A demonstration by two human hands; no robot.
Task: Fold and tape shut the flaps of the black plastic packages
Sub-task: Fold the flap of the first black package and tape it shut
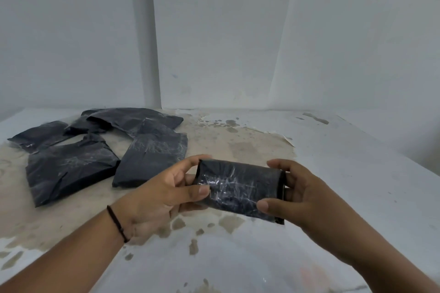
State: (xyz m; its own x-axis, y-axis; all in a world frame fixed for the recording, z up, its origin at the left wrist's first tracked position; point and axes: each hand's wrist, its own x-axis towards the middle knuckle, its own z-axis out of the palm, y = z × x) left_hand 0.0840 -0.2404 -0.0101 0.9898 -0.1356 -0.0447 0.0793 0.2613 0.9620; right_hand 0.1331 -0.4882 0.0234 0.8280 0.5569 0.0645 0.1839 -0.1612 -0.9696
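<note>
A small black plastic package (240, 189), shiny and wrinkled on top, is held a little above the table between both hands. My left hand (164, 192) grips its left end, thumb on top and fingers underneath. My right hand (295, 195) pinches its right end, where a narrow folded flap edge (281, 197) stands up. Several more black packages (95, 150) lie in a loose pile on the table at the left. No tape shows anywhere.
The white table (345, 173) is stained brown and its surface paper is peeling near the back middle (273, 132). White wall panels and a vertical white post (147, 43) stand behind it. A thin black band circles my left wrist.
</note>
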